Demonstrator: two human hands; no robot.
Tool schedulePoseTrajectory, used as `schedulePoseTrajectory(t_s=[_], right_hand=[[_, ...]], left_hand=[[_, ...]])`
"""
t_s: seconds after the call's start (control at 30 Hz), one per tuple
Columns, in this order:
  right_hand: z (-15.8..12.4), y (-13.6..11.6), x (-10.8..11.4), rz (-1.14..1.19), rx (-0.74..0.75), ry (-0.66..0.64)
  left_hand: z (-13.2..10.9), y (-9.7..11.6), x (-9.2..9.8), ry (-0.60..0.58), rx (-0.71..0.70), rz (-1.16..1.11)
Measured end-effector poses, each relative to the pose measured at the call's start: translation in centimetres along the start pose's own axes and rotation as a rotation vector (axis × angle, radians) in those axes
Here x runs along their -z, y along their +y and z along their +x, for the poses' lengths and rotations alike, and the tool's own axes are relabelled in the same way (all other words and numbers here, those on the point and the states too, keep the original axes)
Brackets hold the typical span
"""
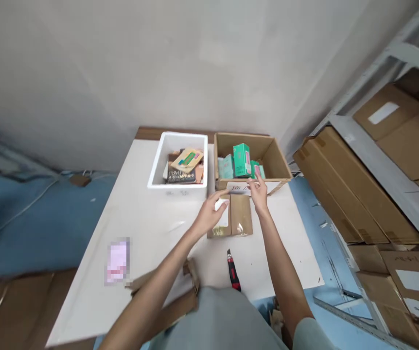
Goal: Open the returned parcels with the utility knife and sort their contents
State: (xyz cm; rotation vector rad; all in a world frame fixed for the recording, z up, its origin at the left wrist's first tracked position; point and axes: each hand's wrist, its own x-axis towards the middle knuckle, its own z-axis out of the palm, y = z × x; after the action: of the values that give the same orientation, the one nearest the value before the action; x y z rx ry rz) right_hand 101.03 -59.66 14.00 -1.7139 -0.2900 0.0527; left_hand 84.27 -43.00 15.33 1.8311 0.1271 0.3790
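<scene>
My left hand [209, 214] rests on a small brown cardboard package [240, 218] lying on the white table [140, 233], fingers curled over a white piece at its left side. My right hand [257, 190] reaches forward, fingers extended, touching the front rim of an open cardboard box [278, 163] that holds several green cartons [241, 159]. Whether the right hand holds anything is not clear.
A white foam box [158, 167] with flat printed packets stands left of the cardboard box. A red-handled cutter [233, 272] lies near the table's front edge. Flattened cardboard [180, 291] lies by my waist. Metal shelving with large cartons [358, 189] stands at the right.
</scene>
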Motion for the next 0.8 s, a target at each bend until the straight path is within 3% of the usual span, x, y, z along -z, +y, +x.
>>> schedulePoseTrajectory(t_s=[0.2, 0.3, 0.37, 0.47, 0.57, 0.67, 0.8], right_hand=[[-11.3, 3.4, -3.2, -0.104, -0.128, -0.298], [-16.2, 4.4, -6.3, -0.197, -0.117, -0.514], [-18.4, 5.0, -8.7, -0.294, -0.072, -0.701], [-19.8, 6.1, -12.5, -0.524, -0.021, -0.982], [-19.9, 7.6, -16.1, -0.832, -0.009, -1.167], [-20.3, 9.5, -18.8, -1.054, -0.018, -1.275], [-21.5, 12.1, -20.6, -1.163, 0.015, -1.313]], left_hand=[[-11.6, -9.0, 12.3, 0.151, 0.434, 0.139], [-17.6, -12.3, 17.4, 0.097, 0.68, 0.248], [-20.5, -13.8, 19.6, 0.043, 0.802, 0.313], [-22.7, -15.6, 20.8, -0.015, 0.862, 0.344], [-22.6, -17.7, 20.2, -0.074, 0.832, 0.351], [-21.0, -20.1, 18.7, -0.167, 0.783, 0.355], [-18.1, -23.1, 16.3, -0.386, 0.699, 0.501]])
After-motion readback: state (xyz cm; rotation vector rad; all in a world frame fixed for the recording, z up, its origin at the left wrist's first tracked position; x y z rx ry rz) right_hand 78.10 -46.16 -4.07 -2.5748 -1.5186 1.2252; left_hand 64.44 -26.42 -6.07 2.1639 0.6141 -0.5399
